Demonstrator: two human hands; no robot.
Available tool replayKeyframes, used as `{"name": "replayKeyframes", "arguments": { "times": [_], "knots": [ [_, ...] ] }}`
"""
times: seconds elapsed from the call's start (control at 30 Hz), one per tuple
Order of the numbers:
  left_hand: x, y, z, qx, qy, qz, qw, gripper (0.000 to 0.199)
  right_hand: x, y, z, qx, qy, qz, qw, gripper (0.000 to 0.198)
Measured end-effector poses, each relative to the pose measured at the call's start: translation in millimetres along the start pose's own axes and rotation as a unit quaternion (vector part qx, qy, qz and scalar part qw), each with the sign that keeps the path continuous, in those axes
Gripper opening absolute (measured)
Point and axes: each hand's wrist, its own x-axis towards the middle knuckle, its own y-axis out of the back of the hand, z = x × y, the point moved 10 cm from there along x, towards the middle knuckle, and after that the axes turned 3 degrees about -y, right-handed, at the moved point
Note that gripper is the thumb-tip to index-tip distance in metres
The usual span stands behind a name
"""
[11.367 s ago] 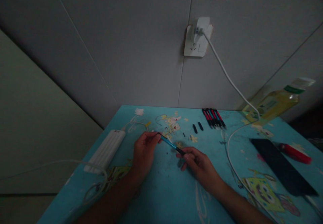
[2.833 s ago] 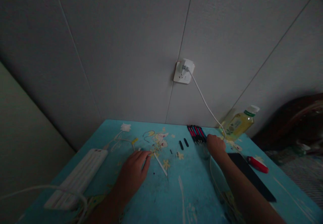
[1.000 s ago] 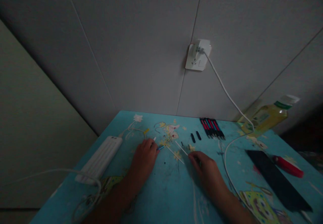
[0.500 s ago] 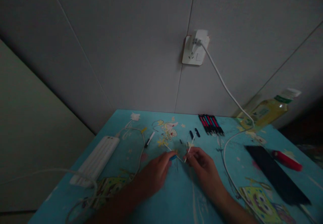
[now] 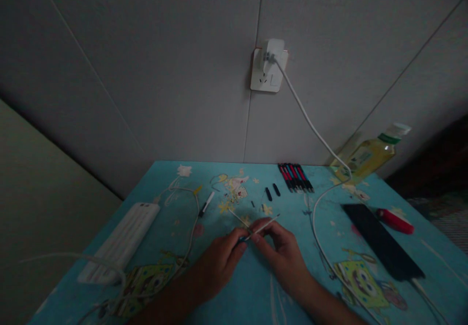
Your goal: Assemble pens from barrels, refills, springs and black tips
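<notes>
Close together over the front middle of the table, both my hands are closed. My left hand (image 5: 224, 256) pinches a small blue piece (image 5: 242, 240), mostly hidden by the fingers, which looks like a pen part. In my right hand (image 5: 281, 249) is a thin white pen refill (image 5: 269, 222) with a dark tip, slanting up to the right. A second thin white stick (image 5: 238, 218) points up-left from between the hands; which hand bears it I cannot tell. Beyond them lie two short dark pen pieces (image 5: 268, 194) and a tiny dark piece (image 5: 252, 203).
Several red, blue and black pens (image 5: 295, 177) lie in a row at the back. A white-and-black pen piece (image 5: 206, 204) and a white power strip (image 5: 120, 242) are leftward. Rightward are a charging cable (image 5: 315, 217), dark tablet-like slab (image 5: 383, 241), red object (image 5: 395, 221) and yellow bottle (image 5: 369, 156).
My hands have come closer together. The refill in my right hand has tipped from steep to a flatter slant, its lower end now by the blue piece. The camera view has shifted a little.
</notes>
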Motion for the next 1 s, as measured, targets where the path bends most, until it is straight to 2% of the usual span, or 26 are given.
{"name": "replayKeyframes", "arguments": {
  "times": [0.2,0.37,0.43,0.53,0.8,0.9,1.0],
  "knots": [
    [3,7,1,-0.05,0.009,0.038,0.998,0.025,2,-9,-12,-0.072,0.048,-0.049,0.995,0.01],
    [3,23,-11,-0.069,0.068,0.1,0.99,0.026,13,19,-2,-0.21,0.077,0.014,0.975,0.019],
    [3,27,-15,-0.086,0.069,0.114,0.987,0.027,18,32,5,-0.27,0.079,0.035,0.959,0.018],
    [3,29,-17,-0.105,0.064,0.131,0.984,0.027,23,38,13,-0.337,0.083,0.032,0.937,0.019],
    [1,24,-13,-0.117,0.083,0.1,0.985,0.026,24,27,19,-0.463,0.085,0.024,0.882,0.022],
    [3,24,-3,-0.096,0.064,0.075,0.99,0.025,31,31,22,-0.503,0.063,0.048,0.861,0.022],
    [5,23,7,-0.067,0.032,0.059,0.996,0.028,39,34,26,-0.514,0.047,0.071,0.854,0.018]
  ]
}}
